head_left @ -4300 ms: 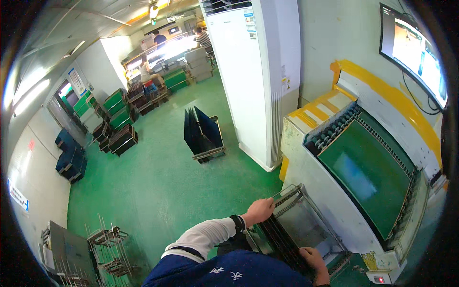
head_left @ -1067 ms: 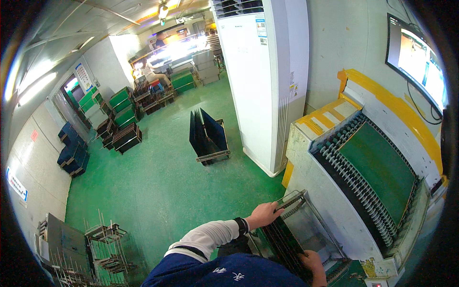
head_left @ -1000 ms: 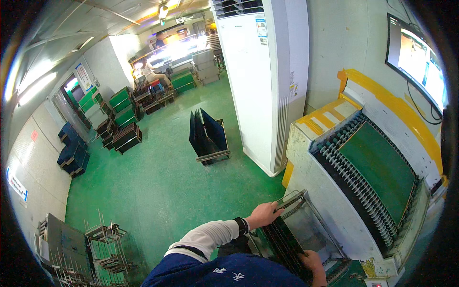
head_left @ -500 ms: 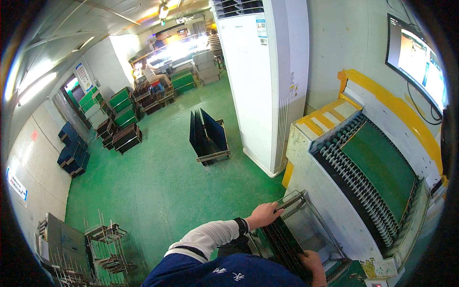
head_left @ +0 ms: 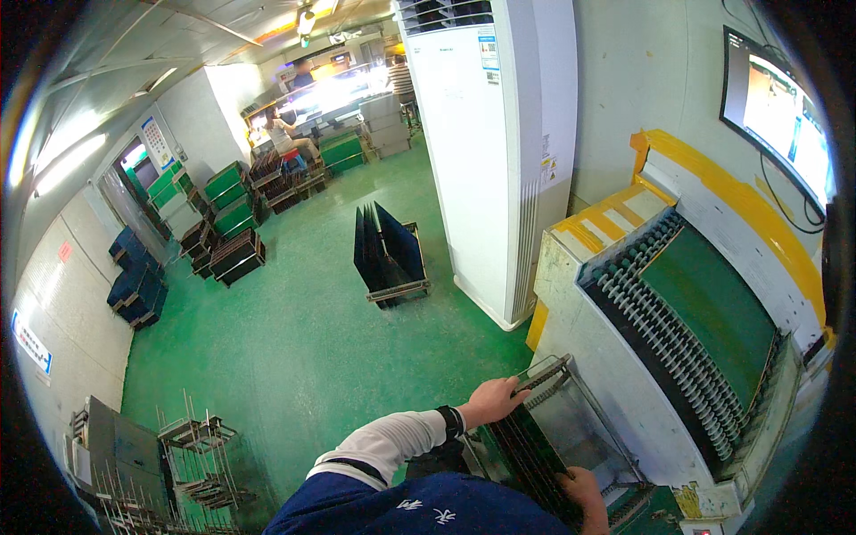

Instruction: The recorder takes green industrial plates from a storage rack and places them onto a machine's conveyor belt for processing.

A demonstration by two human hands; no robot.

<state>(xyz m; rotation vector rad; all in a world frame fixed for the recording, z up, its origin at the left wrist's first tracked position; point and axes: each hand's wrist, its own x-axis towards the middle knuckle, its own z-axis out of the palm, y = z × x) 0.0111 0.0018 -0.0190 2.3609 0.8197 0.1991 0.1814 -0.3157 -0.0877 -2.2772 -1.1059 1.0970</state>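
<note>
Beside the metal rack point(head_left: 548, 380) stands a roller machine point(head_left: 664, 346); dark panels point(head_left: 526, 450) lie between your half-curled left hand point(head_left: 490, 400) and right hand point(head_left: 584, 492), grips unclear.

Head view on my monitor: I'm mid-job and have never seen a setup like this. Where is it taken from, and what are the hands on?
There is no robot here, just a person with bare hands. The camera sits on their head, looking down; its wide lens bends straight edges. The left hand is at the far end of a row of dark boards in a metal rack; the right hand is at the near end. How firmly either grips, I can't tell. To the right, a green board lies on the rollers of a pale machine. Ahead, another rack with dark panels stands on the green floor.
</note>
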